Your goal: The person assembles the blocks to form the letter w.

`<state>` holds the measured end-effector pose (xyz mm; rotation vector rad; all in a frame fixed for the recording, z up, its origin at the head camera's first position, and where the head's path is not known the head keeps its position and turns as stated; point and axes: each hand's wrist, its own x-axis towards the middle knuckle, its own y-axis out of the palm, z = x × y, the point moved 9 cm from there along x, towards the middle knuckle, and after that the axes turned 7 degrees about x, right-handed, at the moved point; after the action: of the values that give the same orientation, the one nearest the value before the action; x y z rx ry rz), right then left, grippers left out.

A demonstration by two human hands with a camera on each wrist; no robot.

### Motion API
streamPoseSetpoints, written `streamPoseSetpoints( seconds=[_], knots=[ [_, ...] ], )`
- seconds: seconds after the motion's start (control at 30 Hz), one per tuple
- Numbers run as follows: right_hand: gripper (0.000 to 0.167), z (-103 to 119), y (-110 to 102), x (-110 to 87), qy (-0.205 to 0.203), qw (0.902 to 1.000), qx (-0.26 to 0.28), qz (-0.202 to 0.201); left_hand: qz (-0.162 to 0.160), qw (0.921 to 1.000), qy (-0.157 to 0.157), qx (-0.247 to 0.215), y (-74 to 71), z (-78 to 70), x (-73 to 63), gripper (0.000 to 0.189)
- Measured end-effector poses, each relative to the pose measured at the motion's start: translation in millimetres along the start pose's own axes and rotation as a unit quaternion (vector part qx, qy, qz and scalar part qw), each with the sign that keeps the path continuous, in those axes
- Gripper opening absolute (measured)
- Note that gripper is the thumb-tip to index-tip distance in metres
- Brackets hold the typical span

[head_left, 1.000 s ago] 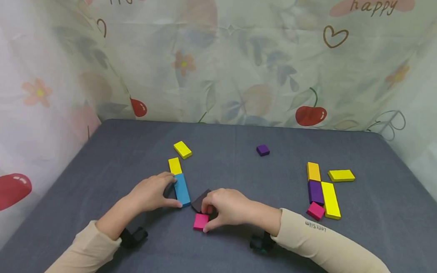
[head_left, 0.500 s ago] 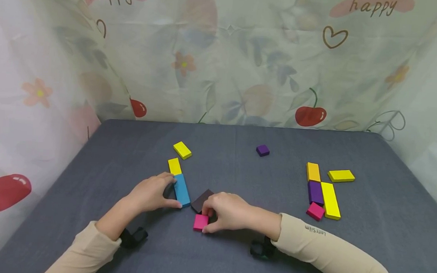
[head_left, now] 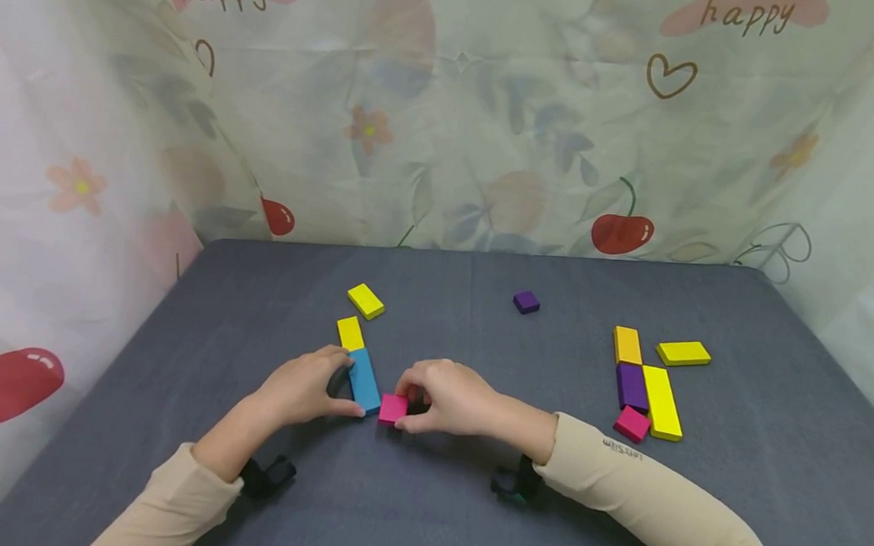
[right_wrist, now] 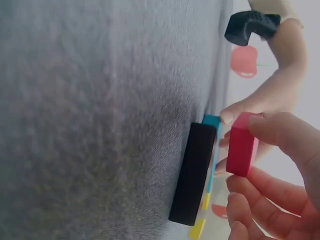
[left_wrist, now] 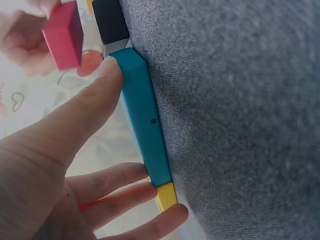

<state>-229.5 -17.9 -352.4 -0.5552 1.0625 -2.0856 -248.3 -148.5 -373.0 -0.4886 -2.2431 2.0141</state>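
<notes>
The right hand (head_left: 454,397) pinches a pink block (right_wrist: 242,145) between thumb and fingers, raised off the table and just right of the blue block's near end. The left hand (head_left: 298,388) rests along the left side of the blue block (head_left: 363,381), its thumb on the near end, its straight fingers (left_wrist: 115,177) by the far end. A small yellow block (head_left: 351,333) touches the blue block's far end. A black block (right_wrist: 193,175) lies on the cloth by the blue block's near end; in the head view the right hand and pink block hide it.
Behind lie a loose yellow block (head_left: 365,301) and a small purple block (head_left: 526,302). To the right, an orange block (head_left: 627,346), a purple block (head_left: 632,387), a long yellow block (head_left: 662,403) and a pink block (head_left: 632,424) sit together. Another yellow block (head_left: 683,353) lies beside them.
The right hand has raised the pink block from in front of the black block and brought it slightly left, over the black block. The left hand stays put.
</notes>
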Motion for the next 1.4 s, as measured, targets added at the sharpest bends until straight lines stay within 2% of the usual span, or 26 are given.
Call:
streamPoseSetpoints(
  seconds=[0.2, 0.57, 0.73, 1.23, 1.4],
  knots=[
    [0.026, -6.5, -2.5, 10.1, 0.018, 0.9996, -0.002, -0.022, -0.004, 1.0, 0.0, 0.004, -0.2, -0.7, 0.1, 0.077],
    [0.028, -18.6, 0.6, 22.3, 0.072, 0.9971, 0.006, -0.02, 0.008, 0.9999, -0.007, 0.001, 0.9, 0.4, 0.4, 0.078],
    [0.028, -22.5, 0.0, 26.1, 0.08, 0.9964, -0.003, -0.027, 0.01, 0.9999, -0.007, -0.001, 1.0, 0.9, 0.6, 0.078],
    [0.03, -27.8, 2.7, 24.3, 0.116, 0.9932, -0.014, -0.002, 0.007, 1.0, -0.002, 0.002, 0.2, -0.1, 0.2, 0.078],
    [0.029, -28.7, 3.1, 20.6, 0.116, 0.993, -0.021, 0.007, 0.007, 1.0, -0.002, 0.004, -0.4, 0.0, 0.2, 0.078]
  ],
)
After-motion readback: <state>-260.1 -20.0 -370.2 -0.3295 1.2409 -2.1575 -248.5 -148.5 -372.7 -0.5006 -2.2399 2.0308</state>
